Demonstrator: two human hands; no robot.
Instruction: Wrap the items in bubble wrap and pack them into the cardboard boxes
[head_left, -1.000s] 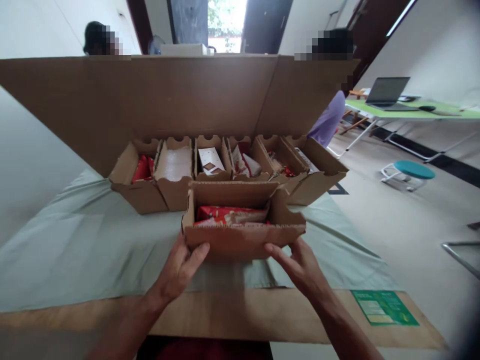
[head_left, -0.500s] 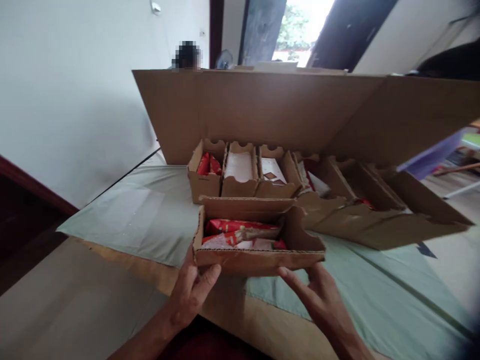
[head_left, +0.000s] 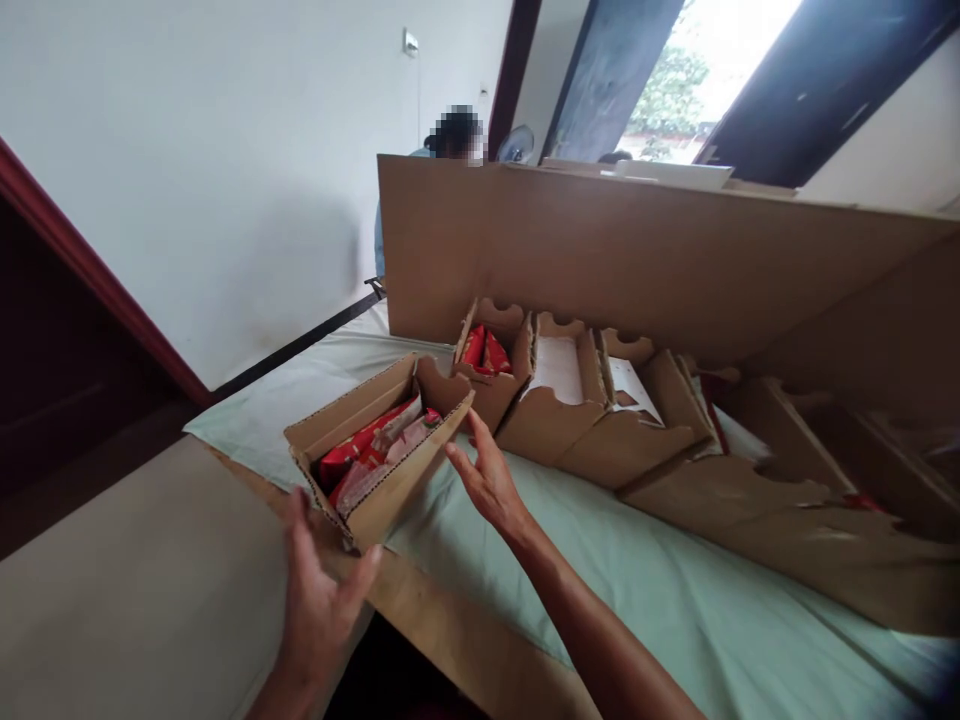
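Observation:
An open-topped cardboard box [head_left: 412, 480] rests slantwise on the green cloth near the table's left front edge. Red packets [head_left: 367, 435] and a clear plastic wrapping lie inside it. Just off the box's near corner is my left hand [head_left: 322, 600], thumb and fingers spread, slightly blurred. My right hand [head_left: 486, 475] is at the box's right end with its fingers stretched out; whether the fingertips still touch the cardboard I cannot tell. Neither hand is wrapped around anything.
Several similar boxes stand in a row, one with red packets [head_left: 486, 352], another with a white slab [head_left: 556, 368]. Behind them rises a tall cardboard panel [head_left: 600, 260]. A person [head_left: 454, 135] is beyond it, near a fan [head_left: 516, 145]. The wall [head_left: 225, 180] borders the left.
The box has gone from in front of the row to the table's left side and turned at an angle. Both hands have loosened from it. The view has swung left.

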